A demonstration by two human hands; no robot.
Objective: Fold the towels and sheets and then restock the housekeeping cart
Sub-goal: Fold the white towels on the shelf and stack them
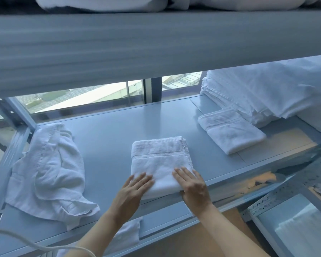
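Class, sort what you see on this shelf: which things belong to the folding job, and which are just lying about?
Job:
- folded towel, pressed by left hand and right hand
- second folded towel
- crumpled towel
- sheet stack
- shelf

Lying about:
- cord
- window

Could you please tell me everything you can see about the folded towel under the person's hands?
The folded towel is white terry cloth with a woven band across it and stitched hems. It lies flat, folded into a neat rectangle, at the shelf's front edge. The left hand and right hand press flat on its near end.
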